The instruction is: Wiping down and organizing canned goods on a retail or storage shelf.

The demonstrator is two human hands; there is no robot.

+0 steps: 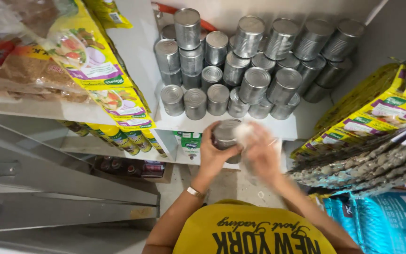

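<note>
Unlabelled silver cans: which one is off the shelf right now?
The can gripped in the left hand, in front of the white shelf edge. The right hand presses a white cloth against it. Every other can stands stacked on that shelf.

A shop's stockroom: unlabelled silver tins (pixel 240 70) stacked in rows on a white shelf (pixel 175 123), yellow seasoning packets (pixel 95 61) hanging at left, bundled packets (pixel 377 117) piled at right.
</note>
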